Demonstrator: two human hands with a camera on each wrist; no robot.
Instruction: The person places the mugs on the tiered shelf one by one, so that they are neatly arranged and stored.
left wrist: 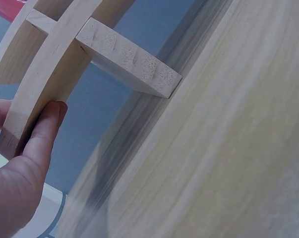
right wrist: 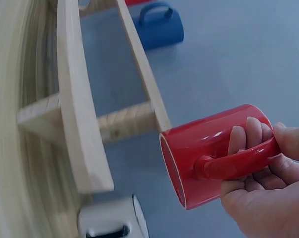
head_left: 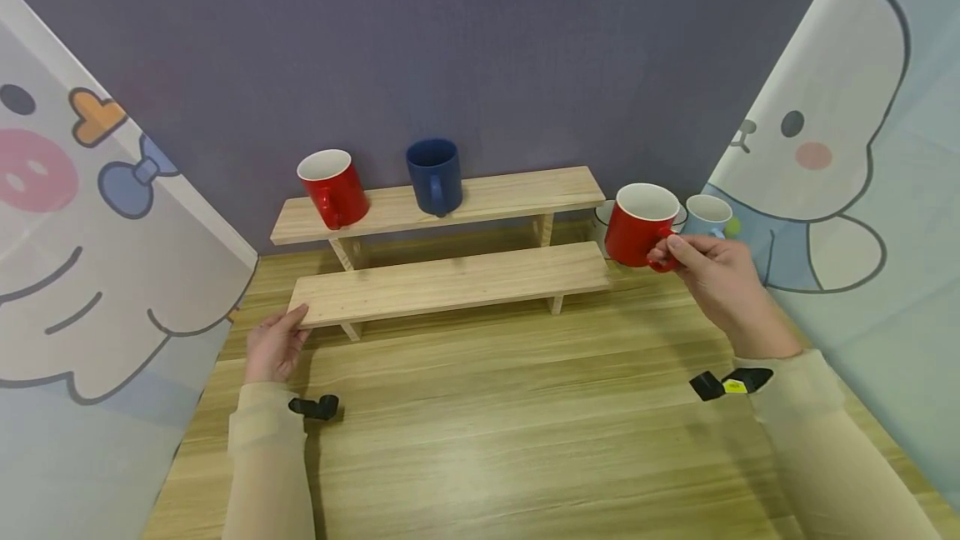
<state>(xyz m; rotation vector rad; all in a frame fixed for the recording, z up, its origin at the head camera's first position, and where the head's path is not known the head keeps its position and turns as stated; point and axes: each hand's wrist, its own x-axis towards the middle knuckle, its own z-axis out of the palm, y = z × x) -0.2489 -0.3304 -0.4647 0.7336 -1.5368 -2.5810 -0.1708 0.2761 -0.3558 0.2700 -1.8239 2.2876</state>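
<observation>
Above the tabletop's (head_left: 465,440) back right area, a person's right hand (head_left: 712,273) is gripping a red mug (head_left: 633,232) by its handle (right wrist: 241,162), while the left hand (head_left: 276,346) is pinching a two-tier wooden shelf's (head_left: 546,230) lower board (head_left: 450,280) at its left end.

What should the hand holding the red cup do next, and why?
Maybe the right hand should move the held red mug left, over the bare right end of the top shelf. That looks sensible because a blue mug and another red mug stand farther left there, and the left hand grips the lower shelf at its left end.
</observation>
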